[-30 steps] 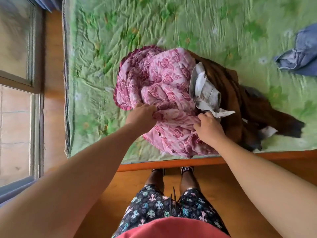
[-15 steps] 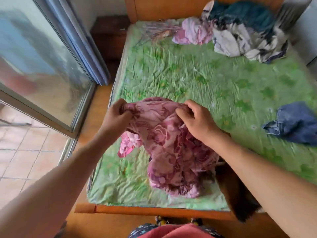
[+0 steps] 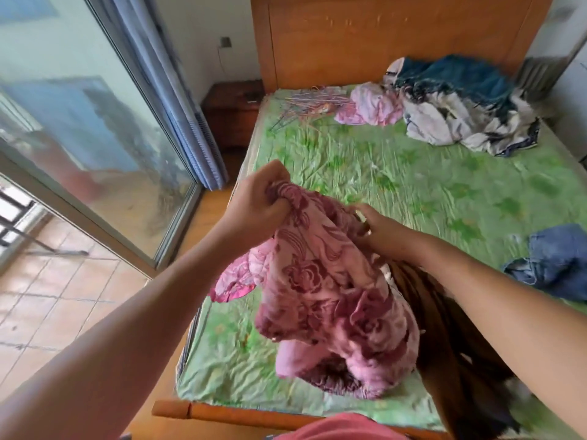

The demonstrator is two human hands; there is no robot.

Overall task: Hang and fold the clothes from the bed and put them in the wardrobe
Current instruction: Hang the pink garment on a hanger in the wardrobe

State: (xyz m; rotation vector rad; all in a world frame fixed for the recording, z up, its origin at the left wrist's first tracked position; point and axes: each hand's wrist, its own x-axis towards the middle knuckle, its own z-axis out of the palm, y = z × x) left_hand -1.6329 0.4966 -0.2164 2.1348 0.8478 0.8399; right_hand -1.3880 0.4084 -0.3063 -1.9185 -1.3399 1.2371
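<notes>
The garment (image 3: 320, 281) bunched in my left hand (image 3: 257, 201) is soft matt cloth, quilted-looking, with a rose pattern. The bed sheet (image 3: 413, 185) is thin matt cloth, crinkled all over; the blue bundle (image 3: 559, 262) lying on it looks like coarse faded denim. The headboard (image 3: 381, 36) is smooth orange-brown wood with a faint sheen; the sliding door (image 3: 95, 122) is glossy, reflective glass.

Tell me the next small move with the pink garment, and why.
Probably slide the right hand along the top edge, away from the left hand, to spread the pink garment: both hands grip it close together, and it hangs bunched over the bed.
</notes>
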